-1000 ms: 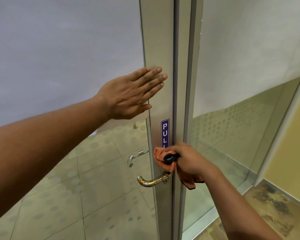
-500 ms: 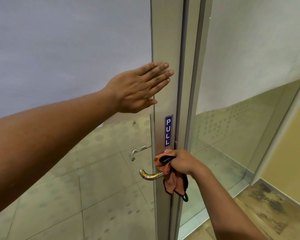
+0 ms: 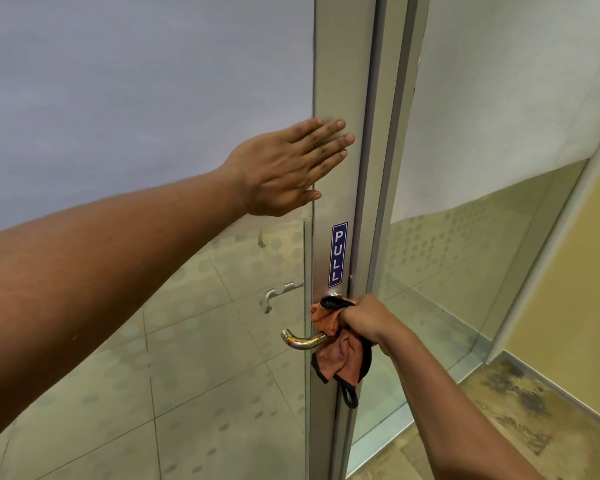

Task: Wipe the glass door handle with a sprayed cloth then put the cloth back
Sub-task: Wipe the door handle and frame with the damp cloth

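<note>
The glass door point(image 3: 146, 98) has a metal frame stile with a blue PULL sticker point(image 3: 337, 254). A curved metal lever handle point(image 3: 300, 339) sticks out to the left below the sticker. My right hand point(image 3: 368, 318) grips an orange cloth point(image 3: 340, 355) with black trim, bunched around the inner end of the handle; the cloth's tail and loop hang below. My left hand point(image 3: 288, 168) presses flat, fingers straight, on the glass and stile above the sticker.
A second handle point(image 3: 276, 294) shows through the glass on the far side. To the right stands a fixed glass panel point(image 3: 465, 237) with a metal frame, then a yellow wall point(image 3: 579, 289). Tiled floor lies behind the glass; a worn floor is at lower right.
My right hand and the cloth have shifted slightly along the handle's inner end, with the cloth now hanging lower. The left hand has stayed flat on the door.
</note>
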A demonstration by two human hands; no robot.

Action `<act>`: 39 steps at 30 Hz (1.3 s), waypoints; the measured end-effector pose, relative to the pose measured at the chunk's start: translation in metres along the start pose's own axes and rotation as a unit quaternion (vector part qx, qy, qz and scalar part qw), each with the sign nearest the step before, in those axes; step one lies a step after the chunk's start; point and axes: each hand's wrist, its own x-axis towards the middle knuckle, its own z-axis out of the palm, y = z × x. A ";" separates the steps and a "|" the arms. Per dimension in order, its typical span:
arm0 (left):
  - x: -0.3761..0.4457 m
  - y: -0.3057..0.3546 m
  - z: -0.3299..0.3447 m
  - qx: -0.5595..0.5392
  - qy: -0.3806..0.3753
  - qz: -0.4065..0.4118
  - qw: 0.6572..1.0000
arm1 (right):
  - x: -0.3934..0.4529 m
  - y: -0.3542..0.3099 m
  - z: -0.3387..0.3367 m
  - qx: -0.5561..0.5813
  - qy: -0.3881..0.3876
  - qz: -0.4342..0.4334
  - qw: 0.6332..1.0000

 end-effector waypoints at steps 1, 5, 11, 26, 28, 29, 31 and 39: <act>0.000 0.000 0.000 0.002 0.000 0.001 1.000 | -0.001 0.002 0.001 0.014 0.007 0.001 1.000; 0.000 0.000 0.001 0.007 0.005 0.000 1.000 | -0.008 0.009 0.004 0.047 0.024 0.012 0.999; 0.000 0.000 0.002 0.012 0.012 0.002 1.000 | -0.019 0.023 -0.010 0.124 -0.007 0.016 0.992; 0.002 0.001 0.005 0.005 0.002 0.006 1.000 | 0.007 0.022 -0.017 0.165 -0.051 0.005 0.985; 0.001 0.001 0.004 0.004 0.001 0.005 1.000 | 0.002 0.027 -0.011 0.202 -0.035 0.001 0.979; 0.001 0.001 0.004 0.000 0.001 0.003 1.000 | 0.000 0.030 -0.009 0.214 -0.030 0.000 0.976; 0.001 0.001 0.003 0.000 0.000 0.002 1.000 | -0.005 0.034 -0.005 0.231 -0.024 -0.005 0.973; 0.000 0.001 -0.001 0.011 0.002 0.006 1.000 | -0.017 0.045 0.012 0.254 0.007 -0.024 0.967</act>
